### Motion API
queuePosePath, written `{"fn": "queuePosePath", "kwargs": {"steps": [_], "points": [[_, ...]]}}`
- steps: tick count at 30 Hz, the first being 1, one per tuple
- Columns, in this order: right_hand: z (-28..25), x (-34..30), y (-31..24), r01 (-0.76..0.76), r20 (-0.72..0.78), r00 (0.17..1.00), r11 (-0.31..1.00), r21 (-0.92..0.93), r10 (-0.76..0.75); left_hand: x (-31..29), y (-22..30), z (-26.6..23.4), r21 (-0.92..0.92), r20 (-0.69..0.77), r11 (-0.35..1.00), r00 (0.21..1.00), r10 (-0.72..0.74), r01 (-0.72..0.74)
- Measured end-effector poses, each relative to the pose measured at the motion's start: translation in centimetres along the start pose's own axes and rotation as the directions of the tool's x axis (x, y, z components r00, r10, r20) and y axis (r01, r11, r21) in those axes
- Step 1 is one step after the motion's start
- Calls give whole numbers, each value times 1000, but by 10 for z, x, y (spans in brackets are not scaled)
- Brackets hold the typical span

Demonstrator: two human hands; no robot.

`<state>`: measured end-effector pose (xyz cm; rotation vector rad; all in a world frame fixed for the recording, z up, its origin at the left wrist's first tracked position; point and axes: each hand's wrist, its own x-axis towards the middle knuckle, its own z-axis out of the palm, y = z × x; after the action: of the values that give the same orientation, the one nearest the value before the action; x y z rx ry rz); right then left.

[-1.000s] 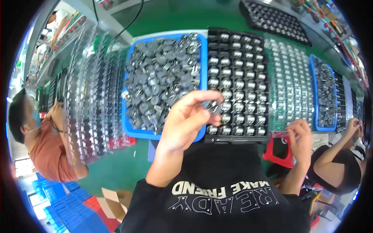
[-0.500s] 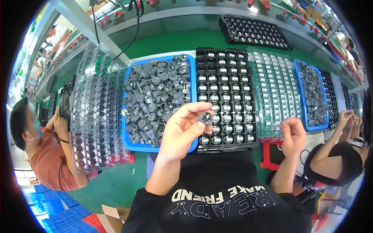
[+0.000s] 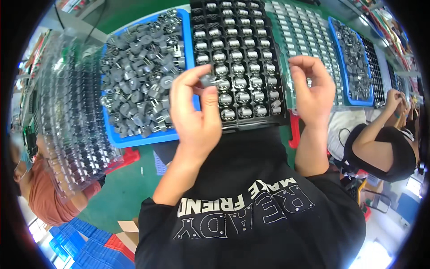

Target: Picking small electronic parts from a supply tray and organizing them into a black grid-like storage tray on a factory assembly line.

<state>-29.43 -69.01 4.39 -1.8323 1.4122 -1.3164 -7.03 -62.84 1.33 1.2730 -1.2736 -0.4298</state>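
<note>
My left hand (image 3: 195, 107) is raised over the near edge between the blue bin and the black tray. Its thumb and forefinger pinch a small grey round part with metal pins (image 3: 207, 80), partly hidden by the fingers. To the right, my right hand (image 3: 315, 89) hovers over the near end of a clear tray, thumb and forefinger nearly together. Whatever may be between those fingertips is too small to make out. Between the hands lies the black compartment tray (image 3: 233, 125), holding rows of silver cylinders (image 3: 242, 97).
The blue bin (image 3: 107, 127) at the left is heaped with grey pinned parts (image 3: 139, 67). Clear trays (image 3: 67, 112) stand farther left, before a co-worker (image 3: 49, 197). Right are a clear tray of silver pieces (image 3: 309, 40), another blue bin (image 3: 371, 89) and a second co-worker (image 3: 380, 139).
The view has tilted, so trays and bin sit higher and farther left. My right hand has risen and come nearer the black tray. My left hand has turned, still pinching the grey part.
</note>
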Motion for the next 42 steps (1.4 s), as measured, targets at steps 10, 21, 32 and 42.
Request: {"fn": "queuePosePath", "kwargs": {"steps": [10,21,32,42], "points": [[-30,-18,-9,133,609,792,959,-249,48,-5,-5,-7,-205,5,975,996,-84,83],[-29,-22,8,-5,562,827,1000,-10,9,4,6,-24,-639,286,659,918,-275,397],[24,-15,-34,-263,337,940,743,615,54,9,16,-26,-687,400,564,887,-232,458],[59,-14,-49,327,89,931,918,226,-354,-1,28,-21,-815,375,383,899,-226,436]]}}
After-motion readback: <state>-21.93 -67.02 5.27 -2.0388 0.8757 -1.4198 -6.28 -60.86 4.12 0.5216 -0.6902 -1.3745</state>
